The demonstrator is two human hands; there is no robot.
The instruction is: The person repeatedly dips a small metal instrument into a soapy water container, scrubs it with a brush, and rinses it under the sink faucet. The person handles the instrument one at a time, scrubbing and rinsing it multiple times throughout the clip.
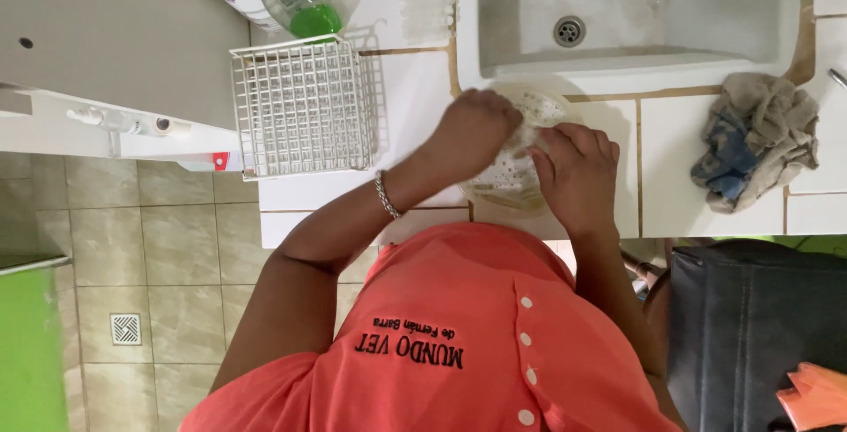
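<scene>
On counter: hands [529, 154] clasp pale perforated strainer [516, 172].

A pale, perforated, seemingly plastic strainer [516, 163] sits on the white counter below the sink.

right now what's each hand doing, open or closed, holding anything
Left hand: curled shut on the rim of the round perforated bowl on the counter.
Right hand: closed over the same bowl, gripping its near side.

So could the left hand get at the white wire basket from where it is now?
Probably yes. The left hand rests on the clear perforated bowl, and the white wire basket stands just beside it on the same tiled counter, with nothing between them.
</scene>
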